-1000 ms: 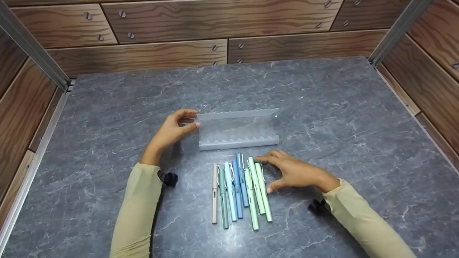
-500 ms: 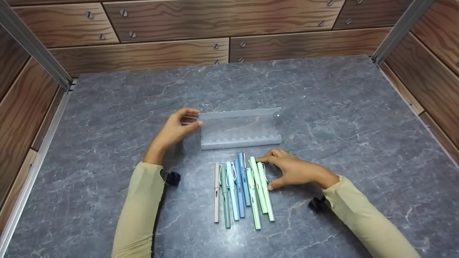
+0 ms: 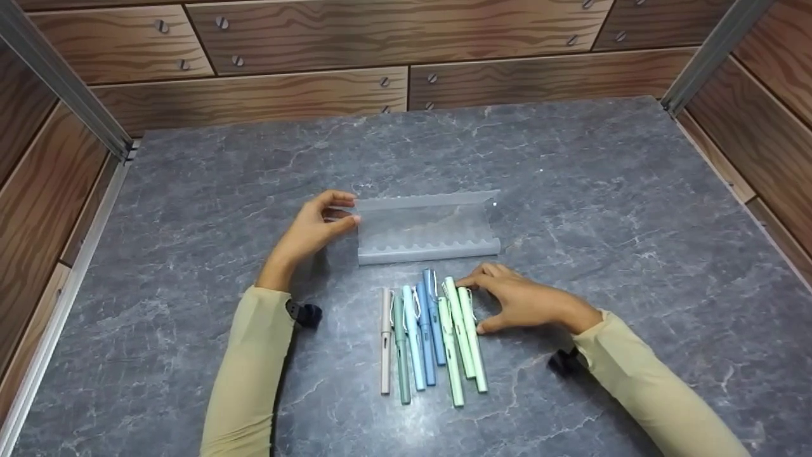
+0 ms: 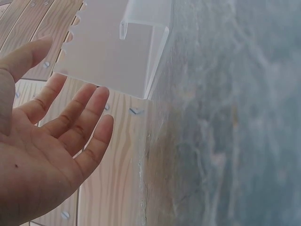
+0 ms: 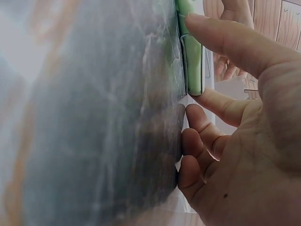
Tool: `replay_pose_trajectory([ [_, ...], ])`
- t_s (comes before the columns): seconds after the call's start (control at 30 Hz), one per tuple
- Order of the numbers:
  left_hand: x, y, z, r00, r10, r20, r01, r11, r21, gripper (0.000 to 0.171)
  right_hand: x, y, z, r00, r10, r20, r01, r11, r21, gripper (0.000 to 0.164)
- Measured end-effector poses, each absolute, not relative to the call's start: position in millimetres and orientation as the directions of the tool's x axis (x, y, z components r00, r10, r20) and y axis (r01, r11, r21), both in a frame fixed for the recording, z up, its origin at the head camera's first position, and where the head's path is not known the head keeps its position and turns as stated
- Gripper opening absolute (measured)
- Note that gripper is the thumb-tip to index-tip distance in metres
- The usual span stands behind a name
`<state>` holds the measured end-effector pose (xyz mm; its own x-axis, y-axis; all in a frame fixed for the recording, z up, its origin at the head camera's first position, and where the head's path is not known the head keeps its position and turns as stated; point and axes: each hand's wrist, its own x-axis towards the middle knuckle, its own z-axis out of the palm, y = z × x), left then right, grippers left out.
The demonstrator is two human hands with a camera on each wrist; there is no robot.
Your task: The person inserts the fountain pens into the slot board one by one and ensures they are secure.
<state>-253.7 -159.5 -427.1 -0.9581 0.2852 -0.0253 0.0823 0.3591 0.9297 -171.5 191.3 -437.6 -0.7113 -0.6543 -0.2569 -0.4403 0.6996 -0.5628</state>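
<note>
Left hand point(image 3: 307, 231): fingers apart, at the left end of the clear plastic tray with scalloped edges point(image 3: 430, 254), on grey marbled counter point(image 3: 602, 190). Right hand point(image 3: 530, 303): thumb and index apart, touching rightmost light-green pen point(image 3: 473, 343) at its capped half. Seven other slim pens point(image 3: 426, 336) alongside, near side of tray.

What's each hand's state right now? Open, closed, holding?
Left hand: open at the edge of the clear tray, not gripping it.
Right hand: open beside the rightmost light green pen, not gripping it.
</note>
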Motion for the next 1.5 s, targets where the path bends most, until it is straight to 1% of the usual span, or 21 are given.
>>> replay_pose_trajectory([
  [0.27,-254.8,-160.5,-429.0,-0.958,0.286,-0.027,0.078,0.351,0.933,0.048,-170.9,190.8,-437.5,-0.715,-0.654,-0.246,-0.44,0.695,-0.569,0.067],
  [0.6,-254.0,-160.1,-427.3,-0.956,0.293,-0.032,0.077,0.352,0.933,0.049,-169.7,192.8,-436.4,-0.715,-0.66,-0.231,-0.454,0.69,-0.564,0.065],
  [0.73,-253.8,-159.9,-427.5,-0.955,0.292,-0.041,0.068,0.353,0.933,0.049,-169.4,193.1,-436.0,-0.714,-0.66,-0.233,-0.444,0.684,-0.579,0.066],
  [1.03,-253.8,-160.6,-426.5,-0.955,0.296,-0.033,0.079,0.359,0.93,0.049,-170.3,192.0,-434.6,-0.708,-0.671,-0.219,-0.393,0.632,-0.668,0.064],
  [1.27,-253.9,-159.9,-427.3,-0.957,0.291,-0.019,0.089,0.351,0.932,0.048,-171.6,190.9,-433.6,-0.707,-0.673,-0.216,-0.312,0.571,-0.759,0.069],
  [1.5,-254.9,-158.2,-427.3,-0.96,0.279,-0.003,0.1,0.354,0.93,0.045,-173.1,192.7,-438.1,-0.712,-0.67,-0.21,-0.221,0.498,-0.839,0.069],
])
